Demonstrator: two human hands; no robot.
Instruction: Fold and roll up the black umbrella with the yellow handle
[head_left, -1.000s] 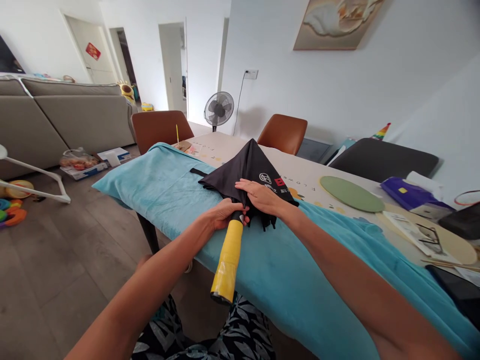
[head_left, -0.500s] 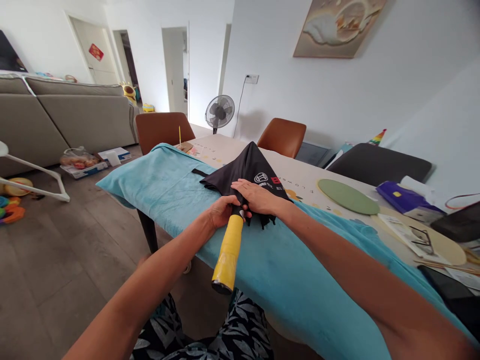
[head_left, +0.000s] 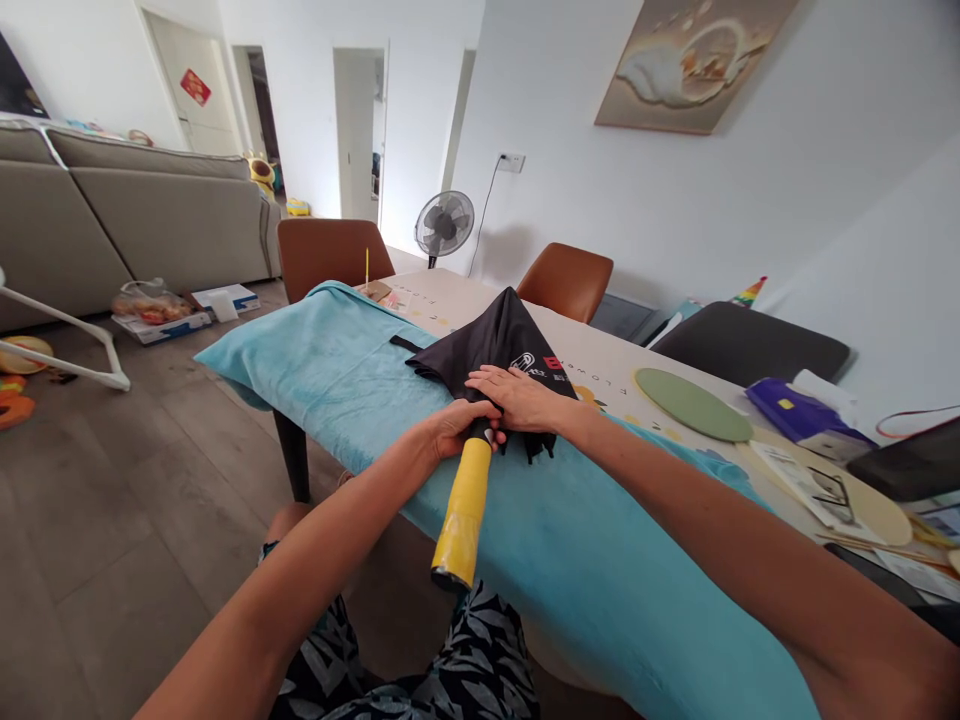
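A half-folded umbrella with a black canopy [head_left: 484, 335] lies on a light blue blanket [head_left: 337, 370]. Its yellow handle [head_left: 463, 510] points toward me, past the table's front edge. My left hand [head_left: 456, 425] is closed round the umbrella just above the handle, with fingertips showing on the far side. Across the gathered lower folds of the canopy lies my right hand [head_left: 523, 398], its fingers stretched out flat and its thumb hidden. White and red print on the cloth is partly covered by that hand. A black strap [head_left: 405, 344] sticks out to the left.
The blanket drapes over the near side of a patterned table [head_left: 480, 290]. To the right are a green round mat [head_left: 694, 404], a purple packet [head_left: 802, 415] and eyeglasses [head_left: 831, 490]. Brown chairs [head_left: 566, 282] and a fan [head_left: 444, 225] stand beyond.
The camera view has shifted slightly. My right hand has slid a little on the canopy and covers more of the print; my left hand keeps its hold above the handle.
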